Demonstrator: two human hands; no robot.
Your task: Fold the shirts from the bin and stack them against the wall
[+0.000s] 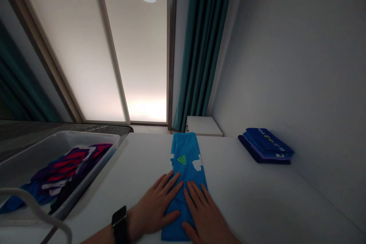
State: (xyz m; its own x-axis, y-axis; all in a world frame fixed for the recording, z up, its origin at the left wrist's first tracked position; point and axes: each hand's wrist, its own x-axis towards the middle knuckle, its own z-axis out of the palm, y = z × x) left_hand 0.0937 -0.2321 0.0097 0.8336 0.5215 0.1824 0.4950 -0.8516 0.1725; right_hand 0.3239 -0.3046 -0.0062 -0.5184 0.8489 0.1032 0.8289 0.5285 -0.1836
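Observation:
A bright blue garment, folded into a long narrow strip with a green logo and white patches, lies on the white table. My left hand, with a dark watch on its wrist, rests flat on the strip's near left part, fingers stretched out. My right hand lies flat beside it on the near right part, fingers spread. Neither hand grips anything.
A grey plastic bin at the left holds crumpled purple, red and blue clothes. A stack of folded dark blue garments sits at the right by the wall. A small white cabinet, a teal curtain and a frosted sliding door stand beyond.

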